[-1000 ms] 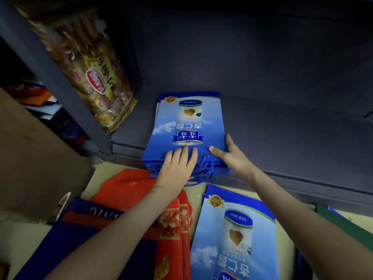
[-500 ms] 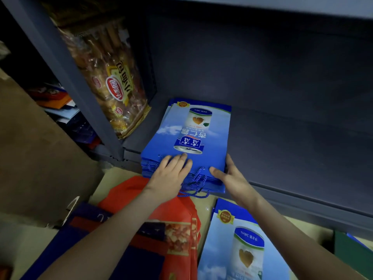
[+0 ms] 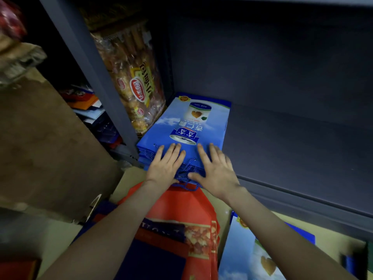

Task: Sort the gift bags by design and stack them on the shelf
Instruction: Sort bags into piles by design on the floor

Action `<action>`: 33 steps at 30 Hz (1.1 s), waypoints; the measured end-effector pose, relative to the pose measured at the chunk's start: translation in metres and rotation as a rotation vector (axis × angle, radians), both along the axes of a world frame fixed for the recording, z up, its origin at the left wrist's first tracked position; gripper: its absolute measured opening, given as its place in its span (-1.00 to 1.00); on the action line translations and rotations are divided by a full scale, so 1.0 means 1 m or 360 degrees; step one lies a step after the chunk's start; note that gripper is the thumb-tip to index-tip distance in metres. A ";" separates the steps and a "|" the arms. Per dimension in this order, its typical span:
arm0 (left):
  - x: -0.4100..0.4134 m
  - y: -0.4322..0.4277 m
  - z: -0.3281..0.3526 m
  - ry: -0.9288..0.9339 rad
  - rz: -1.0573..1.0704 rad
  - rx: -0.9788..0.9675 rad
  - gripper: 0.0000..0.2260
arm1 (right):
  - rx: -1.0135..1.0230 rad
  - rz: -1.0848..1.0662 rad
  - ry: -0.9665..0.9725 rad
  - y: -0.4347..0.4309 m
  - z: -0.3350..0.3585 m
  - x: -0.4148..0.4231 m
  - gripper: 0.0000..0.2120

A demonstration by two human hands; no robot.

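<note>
Blue gift bags [image 3: 187, 126] run lengthwise into the shelf [image 3: 292, 142], dead ahead; my left hand [image 3: 165, 168] and right hand [image 3: 217, 172] press flat, fingers straight, on their near end.

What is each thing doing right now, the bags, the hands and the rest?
Blue bag stack, lying flat on the shelf.
Left hand, open, pressing the stack.
Right hand, open, pressing the stack.
Red bag, flat below the shelf.
Loose blue bag, flat, face up.
Snack packet, standing on end beside the stack.
</note>
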State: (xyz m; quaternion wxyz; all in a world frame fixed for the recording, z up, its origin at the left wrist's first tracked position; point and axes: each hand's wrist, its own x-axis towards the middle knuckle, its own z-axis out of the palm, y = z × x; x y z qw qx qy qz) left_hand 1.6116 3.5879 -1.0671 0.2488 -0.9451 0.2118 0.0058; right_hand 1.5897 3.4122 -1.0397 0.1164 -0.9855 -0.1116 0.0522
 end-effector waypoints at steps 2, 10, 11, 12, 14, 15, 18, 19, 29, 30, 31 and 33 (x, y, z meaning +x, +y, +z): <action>0.001 -0.002 0.002 0.0010 0.0002 0.0016 -0.13 | -0.0212 0.0197 -0.0030 0.003 -0.007 -0.001 -0.05; 0.001 -0.011 0.014 -0.0092 0.0066 -0.0160 -0.27 | -0.0456 0.0240 0.0035 0.001 -0.023 0.011 -0.03; -0.002 -0.013 0.017 -0.0128 0.0084 -0.0214 -0.25 | -0.0421 0.0246 0.0040 0.000 -0.021 0.009 -0.02; -0.008 -0.018 0.019 -0.0063 0.0106 -0.0282 -0.21 | -0.0366 0.0252 0.0009 -0.004 -0.016 0.006 -0.02; -0.032 -0.038 0.025 0.0094 0.0127 -0.0448 -0.16 | -0.0245 0.0267 -0.0200 -0.020 -0.008 -0.012 0.01; -0.048 -0.052 0.028 0.0075 0.0099 -0.0598 -0.14 | -0.0213 0.0246 -0.0260 -0.034 -0.006 -0.026 0.03; -0.111 -0.097 0.019 0.0132 -0.0039 -0.1070 -0.12 | -0.0163 -0.0073 -0.0209 -0.092 -0.025 -0.096 0.00; -0.134 -0.111 0.008 0.0203 -0.0155 -0.1128 -0.15 | -0.0181 -0.0208 -0.0138 -0.114 -0.036 -0.126 -0.01; -0.273 -0.159 -0.097 0.1026 -0.0227 -0.0623 -0.24 | 0.0288 -0.0949 0.0909 -0.179 -0.105 -0.318 -0.12; -0.277 -0.156 -0.104 0.1103 -0.0181 -0.0581 -0.24 | 0.0325 -0.0951 0.0921 -0.175 -0.108 -0.320 -0.09; -0.280 -0.154 -0.107 0.1143 -0.0135 -0.0569 -0.24 | 0.0347 -0.0941 0.0906 -0.172 -0.111 -0.321 -0.05; -0.284 -0.153 -0.108 0.1147 -0.0069 -0.0576 -0.23 | 0.0425 -0.0958 0.0880 -0.164 -0.114 -0.319 0.02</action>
